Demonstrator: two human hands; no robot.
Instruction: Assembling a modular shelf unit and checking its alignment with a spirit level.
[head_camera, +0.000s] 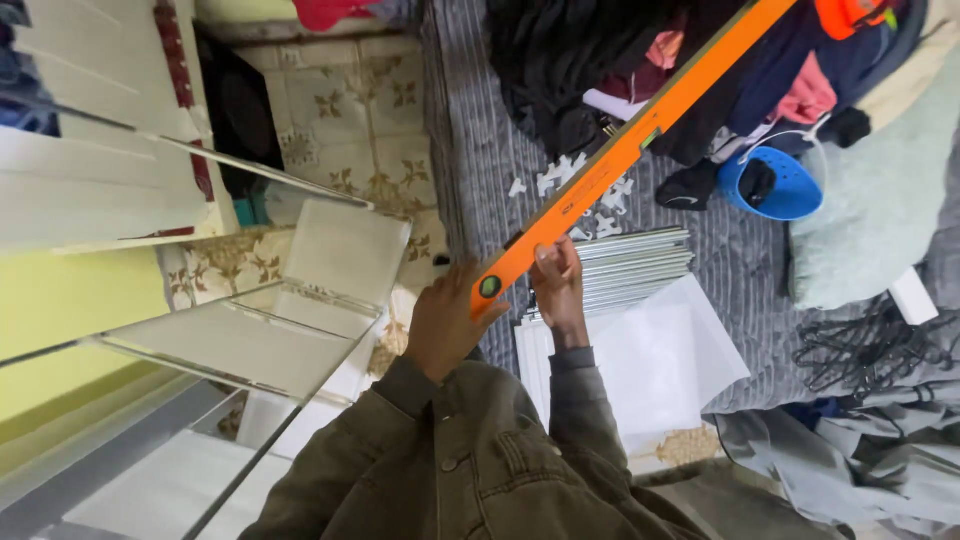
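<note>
Clearly the long orange spirit level (620, 150) is the thing in hand: it runs diagonally from its near end, low and centre, up toward the top right, passing over the grey striped bed (470, 150). Both hands are clamped on its near end. The left hand (445, 320) wraps the underside just beside the round green-ringed vial, and the right hand (560, 285) pinches the edge from the other side, fingertips on the orange face.

To hold it well, I judge the grip wants to stay at the end as it is, with the vial left uncovered (a thumb over it would hide the bubble), and the far end kept off the clothes (600, 60) heaped on the bed.

Under the level lies a scatter of small white cross-shaped spacers (560, 180), and beside the right hand a stack of flat grey-edged panels (640, 265) with white sheets (650, 370) below them. A blue plastic cap-like piece (785, 190) sits further right. A small white box (912, 295) lies at the bed's right edge; any label on it is too small to tell. Glass shelves (250, 340) stand at left over the patterned floor tiles (350, 120).
</note>
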